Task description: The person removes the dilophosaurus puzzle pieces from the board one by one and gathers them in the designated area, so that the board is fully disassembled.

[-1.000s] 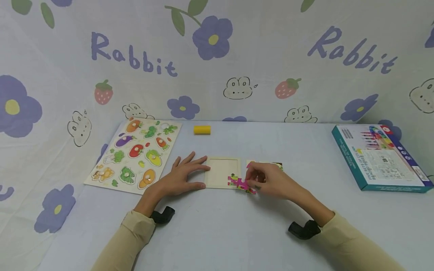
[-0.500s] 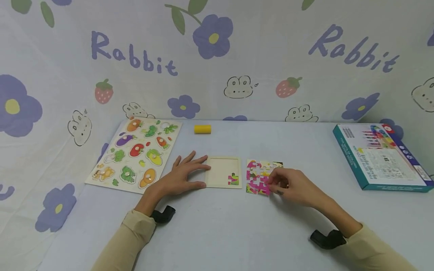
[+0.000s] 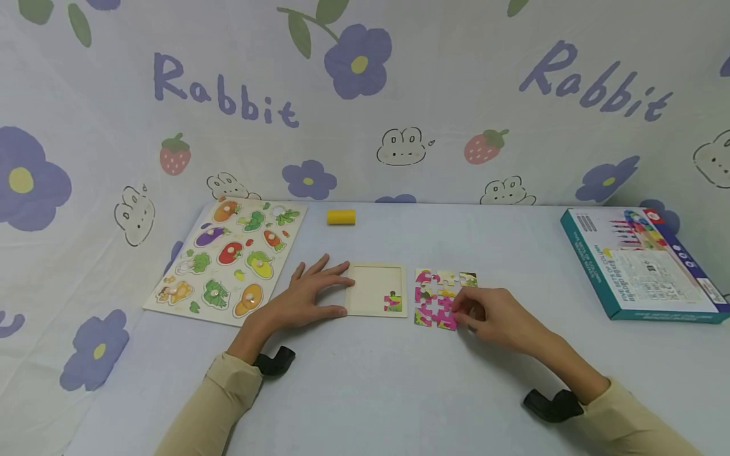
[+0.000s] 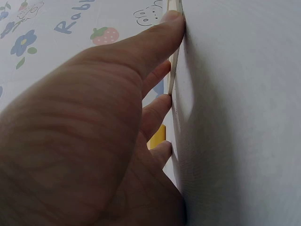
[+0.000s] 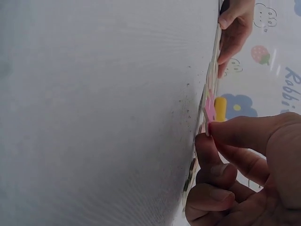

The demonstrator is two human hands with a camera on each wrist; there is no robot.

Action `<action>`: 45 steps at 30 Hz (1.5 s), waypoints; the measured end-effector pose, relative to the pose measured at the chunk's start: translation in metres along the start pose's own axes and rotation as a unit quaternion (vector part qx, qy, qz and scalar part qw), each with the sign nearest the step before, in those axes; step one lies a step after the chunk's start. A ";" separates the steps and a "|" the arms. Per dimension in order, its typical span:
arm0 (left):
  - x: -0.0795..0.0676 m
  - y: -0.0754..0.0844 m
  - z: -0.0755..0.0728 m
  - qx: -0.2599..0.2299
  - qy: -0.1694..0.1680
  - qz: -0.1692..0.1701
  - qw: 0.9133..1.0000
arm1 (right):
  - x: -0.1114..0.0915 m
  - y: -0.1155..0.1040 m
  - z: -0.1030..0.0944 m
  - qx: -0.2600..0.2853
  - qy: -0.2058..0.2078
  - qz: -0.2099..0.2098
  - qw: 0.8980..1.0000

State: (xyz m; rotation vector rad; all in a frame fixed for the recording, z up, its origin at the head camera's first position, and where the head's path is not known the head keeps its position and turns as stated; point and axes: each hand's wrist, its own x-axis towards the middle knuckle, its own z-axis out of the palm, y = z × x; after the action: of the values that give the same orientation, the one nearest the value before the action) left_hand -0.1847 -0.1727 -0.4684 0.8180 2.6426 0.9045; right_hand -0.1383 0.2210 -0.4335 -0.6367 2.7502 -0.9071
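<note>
A square light-wood puzzle tray (image 3: 371,285) lies flat, with a green-and-pink jigsaw piece (image 3: 393,302) in its lower right corner. My left hand (image 3: 305,294) rests by the tray's left side, fingers spread, thumb and fingertips against the edge (image 4: 174,66). Right of the tray, several pink, yellow and green jigsaw pieces (image 3: 424,295) are laid out in rows. At their lower right my right hand (image 3: 496,316) pinches a pink jigsaw piece (image 5: 210,108) between thumb and index finger, its other fingers curled. This hand covers some of the pieces on the right.
A wooden vegetable puzzle board (image 3: 228,253) lies to the left. A yellow cylinder (image 3: 341,218) sits behind the tray, and a teal-edged flat box (image 3: 644,266) at the right. Behind the table hangs a rabbit-print cloth (image 3: 445,82).
My right hand has moved right with a pink piece, from the tray's right edge to the rows of loose pieces, where it now stays nearly still. The left hand has not moved.
</note>
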 end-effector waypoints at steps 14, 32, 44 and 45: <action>0.000 0.003 -0.001 0.003 -0.004 -0.004 1.000 | 0.000 0.001 0.001 -0.022 0.010 -0.005 1.000; 0.000 0.002 -0.001 -0.003 0.000 -0.003 1.000 | 0.001 0.001 0.006 -0.043 0.016 0.002 0.999; 0.000 0.001 0.000 -0.001 -0.002 -0.004 1.000 | -0.001 -0.001 0.005 -0.048 0.016 0.004 0.999; 0.000 0.000 0.000 -0.001 -0.002 -0.004 1.000 | -0.001 -0.001 0.005 -0.051 0.016 0.006 0.999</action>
State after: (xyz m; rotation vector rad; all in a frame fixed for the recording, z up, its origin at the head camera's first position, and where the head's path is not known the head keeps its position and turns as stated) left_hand -0.1842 -0.1724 -0.4682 0.8082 2.6384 0.9019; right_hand -0.1352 0.2180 -0.4363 -0.6280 2.8401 -0.7846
